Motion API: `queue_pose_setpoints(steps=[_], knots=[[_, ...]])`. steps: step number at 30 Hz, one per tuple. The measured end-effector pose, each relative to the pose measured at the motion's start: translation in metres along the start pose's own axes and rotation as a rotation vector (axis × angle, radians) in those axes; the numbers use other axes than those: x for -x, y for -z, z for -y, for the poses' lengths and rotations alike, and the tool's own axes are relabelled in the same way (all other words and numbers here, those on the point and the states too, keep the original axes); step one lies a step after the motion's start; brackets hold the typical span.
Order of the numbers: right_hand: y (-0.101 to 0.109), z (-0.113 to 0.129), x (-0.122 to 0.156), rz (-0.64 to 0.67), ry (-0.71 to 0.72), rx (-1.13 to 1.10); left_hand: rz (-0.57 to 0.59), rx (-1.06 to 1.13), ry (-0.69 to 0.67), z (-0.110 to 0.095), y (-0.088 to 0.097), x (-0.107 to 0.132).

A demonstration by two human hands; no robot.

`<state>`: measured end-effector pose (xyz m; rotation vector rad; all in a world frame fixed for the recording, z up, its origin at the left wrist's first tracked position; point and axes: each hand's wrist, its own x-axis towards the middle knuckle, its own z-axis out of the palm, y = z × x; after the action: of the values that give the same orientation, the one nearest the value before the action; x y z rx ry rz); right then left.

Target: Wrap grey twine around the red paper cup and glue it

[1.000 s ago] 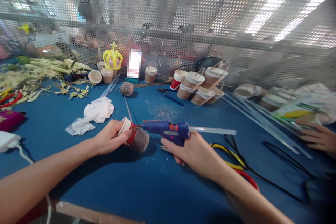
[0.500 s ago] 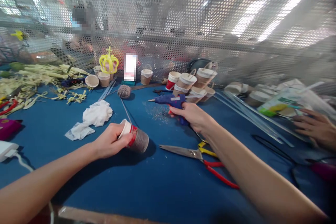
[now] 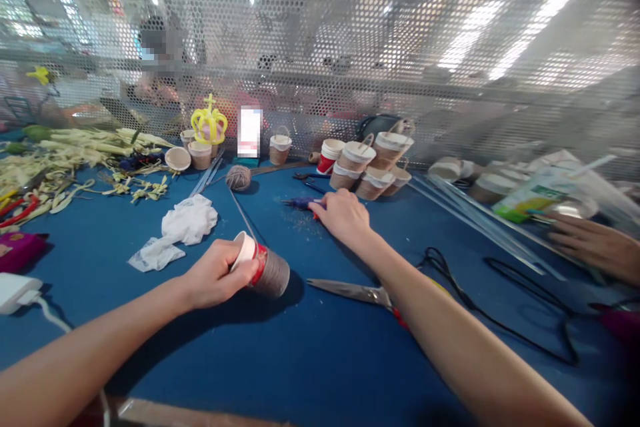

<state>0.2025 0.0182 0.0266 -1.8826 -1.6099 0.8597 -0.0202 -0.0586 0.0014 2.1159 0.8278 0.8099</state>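
On the blue table [image 3: 260, 367], near stacked cups [image 3: 355, 155], the right hand [image 3: 347, 217] is covering a glue gun [image 3: 301, 203]; whether gripping, I cannot tell. The left hand [image 3: 220, 273] is holding a tilted, yarn-wrapped cup [image 3: 274, 272], its strand [image 3: 243, 214] running to a yarn ball [image 3: 239, 178].

No readable text.
Green print on the bag [image 3: 531, 195] at the right is too blurred to read; the screen [image 3: 249, 132] left of upper centre is pixelated; the purple item [image 3: 21, 251] at far left bears an illegible mark.
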Motion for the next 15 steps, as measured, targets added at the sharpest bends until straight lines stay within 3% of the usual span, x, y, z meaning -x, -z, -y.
queue_pose_setpoints(steps=[5,7,11,15], knots=[[-0.035,0.032,0.033,0.462,0.187,-0.224,-0.006,0.007,-0.001,0.002,-0.002,0.0],[-0.048,0.039,0.04,0.569,0.224,-0.324,-0.012,0.009,-0.002,0.002,-0.002,0.001],[-0.054,0.041,0.044,0.57,0.255,-0.498,-0.009,0.048,0.032,-0.001,-0.002,0.001],[-0.037,0.039,0.046,0.484,0.296,-0.624,-0.015,0.252,0.222,0.0,-0.004,0.001]])
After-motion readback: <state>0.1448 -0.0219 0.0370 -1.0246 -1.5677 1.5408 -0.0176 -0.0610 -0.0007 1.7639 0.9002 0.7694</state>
